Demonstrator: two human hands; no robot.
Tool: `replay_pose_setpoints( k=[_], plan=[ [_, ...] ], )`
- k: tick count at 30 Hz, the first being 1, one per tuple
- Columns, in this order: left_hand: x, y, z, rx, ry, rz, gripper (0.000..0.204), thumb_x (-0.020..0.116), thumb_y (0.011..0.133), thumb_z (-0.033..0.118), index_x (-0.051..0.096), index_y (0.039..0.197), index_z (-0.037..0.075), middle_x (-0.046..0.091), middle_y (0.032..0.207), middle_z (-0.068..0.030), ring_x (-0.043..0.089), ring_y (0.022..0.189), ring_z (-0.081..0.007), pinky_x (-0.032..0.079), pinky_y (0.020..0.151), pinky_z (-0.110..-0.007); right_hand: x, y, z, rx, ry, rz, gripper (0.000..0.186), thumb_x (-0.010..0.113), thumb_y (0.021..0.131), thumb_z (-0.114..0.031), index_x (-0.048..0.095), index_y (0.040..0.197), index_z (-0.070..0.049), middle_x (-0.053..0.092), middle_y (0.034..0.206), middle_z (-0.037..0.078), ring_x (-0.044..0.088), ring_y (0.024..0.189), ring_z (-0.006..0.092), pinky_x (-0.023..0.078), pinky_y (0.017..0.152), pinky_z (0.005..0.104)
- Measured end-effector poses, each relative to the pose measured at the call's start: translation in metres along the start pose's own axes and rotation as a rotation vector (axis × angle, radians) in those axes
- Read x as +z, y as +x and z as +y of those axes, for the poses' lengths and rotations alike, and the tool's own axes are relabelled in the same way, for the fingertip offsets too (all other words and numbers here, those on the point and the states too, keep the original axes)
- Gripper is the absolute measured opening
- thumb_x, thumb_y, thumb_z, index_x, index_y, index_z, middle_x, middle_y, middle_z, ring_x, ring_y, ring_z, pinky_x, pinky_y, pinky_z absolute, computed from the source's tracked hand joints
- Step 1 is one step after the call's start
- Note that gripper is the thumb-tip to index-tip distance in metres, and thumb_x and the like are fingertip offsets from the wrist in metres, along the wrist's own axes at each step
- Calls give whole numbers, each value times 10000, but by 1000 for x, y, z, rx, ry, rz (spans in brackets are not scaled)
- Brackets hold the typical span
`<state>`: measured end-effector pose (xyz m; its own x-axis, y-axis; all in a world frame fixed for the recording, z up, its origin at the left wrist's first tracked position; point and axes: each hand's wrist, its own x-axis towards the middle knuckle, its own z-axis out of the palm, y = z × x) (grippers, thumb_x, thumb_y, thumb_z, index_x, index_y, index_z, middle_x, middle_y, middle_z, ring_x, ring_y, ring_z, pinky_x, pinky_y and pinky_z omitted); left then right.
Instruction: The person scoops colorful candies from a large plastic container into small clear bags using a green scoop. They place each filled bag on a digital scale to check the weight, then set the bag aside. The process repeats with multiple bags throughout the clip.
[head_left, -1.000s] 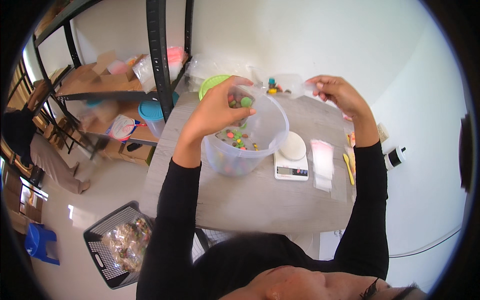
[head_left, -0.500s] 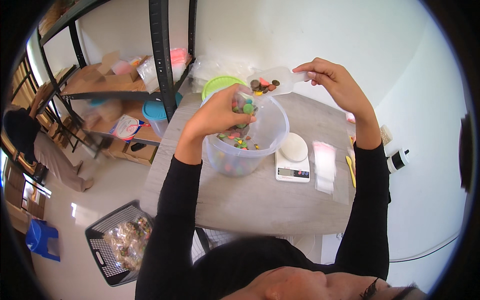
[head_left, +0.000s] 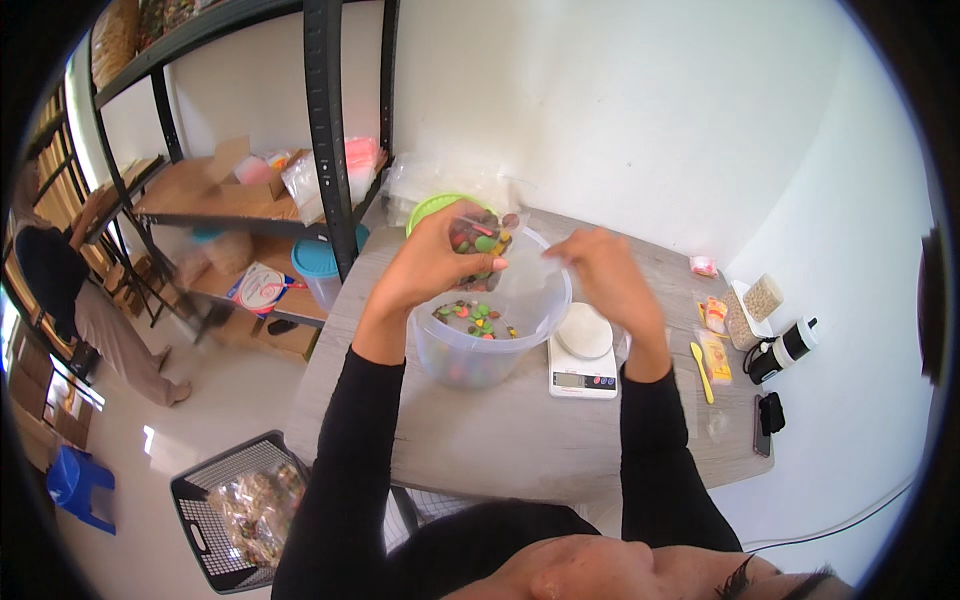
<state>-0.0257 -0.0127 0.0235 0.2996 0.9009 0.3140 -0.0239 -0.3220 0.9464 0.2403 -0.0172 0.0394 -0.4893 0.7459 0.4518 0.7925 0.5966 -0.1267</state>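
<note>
My left hand [head_left: 420, 270] grips a clear bag of multicoloured candies [head_left: 483, 245] above a translucent bucket [head_left: 465, 365], which has more candies in it. At the bag's mouth, beside the bucket's rim, my blurred right hand [head_left: 600, 275] holds a translucent scoop [head_left: 530, 240]; its blade is hard to make out. Just right of the bucket is a white kitchen scale [head_left: 582, 380] with a round top. A light-green lid [head_left: 430, 203] shows behind my left hand, and my right arm largely hides some flat clear bags.
Metal shelving [head_left: 323, 120] with boxes and a blue-lidded tub [head_left: 315, 260] stands left. A person [head_left: 55, 260] is beyond it. A mesh basket of packs [head_left: 190, 500] and blue stool [head_left: 80, 490] are below. A yellow spoon [head_left: 700, 372], packets and black-topped cylinder [head_left: 790, 348] lie right.
My right hand and scoop rose, then came down and leftward to the bag, and the candy pieces seen on the scoop are no longer clearly visible there. The view shifted slightly.
</note>
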Motion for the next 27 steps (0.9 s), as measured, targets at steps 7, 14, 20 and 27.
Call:
replay_pose_setpoints(
  k=[7, 14, 20, 27],
  plan=[
    [5, 1, 0, 22, -153, -85, 490, 829, 830, 14, 589, 1256, -20, 706, 1093, -94, 679, 998, -156, 637, 776, -316, 15, 3, -12, 56, 365, 148, 194, 699, 917, -80, 746, 1106, -79, 691, 1058, 83, 643, 962, 226, 481, 868, 350],
    [7, 2, -6, 74, 106, -95, 417, 848, 816, 33, 617, 1163, 12, 700, 1079, -69, 651, 939, -100, 581, 697, -264, 4, 8, -34, -37, 667, 403, 154, 741, 912, -85, 737, 1065, -65, 642, 1089, 54, 618, 965, 176, 474, 858, 323],
    [13, 0, 0, 45, 160, -105, 425, 878, 798, 86, 658, 1153, 10, 688, 992, -8, 588, 834, -52, 492, 691, -227, 15, 5, -25, -53, 691, 306, 120, 733, 913, -82, 724, 1025, -37, 607, 1076, 88, 620, 1019, 249, 489, 912, 357],
    [12, 0, 0, -22, 309, -142, 379, 843, 852, 140, 681, 1164, -2, 690, 982, -3, 589, 834, -49, 501, 716, -239, 22, 2, -18, -63, 750, 287, 132, 739, 910, -109, 712, 1017, -36, 594, 1077, 92, 616, 1034, 263, 486, 930, 367]
  ],
)
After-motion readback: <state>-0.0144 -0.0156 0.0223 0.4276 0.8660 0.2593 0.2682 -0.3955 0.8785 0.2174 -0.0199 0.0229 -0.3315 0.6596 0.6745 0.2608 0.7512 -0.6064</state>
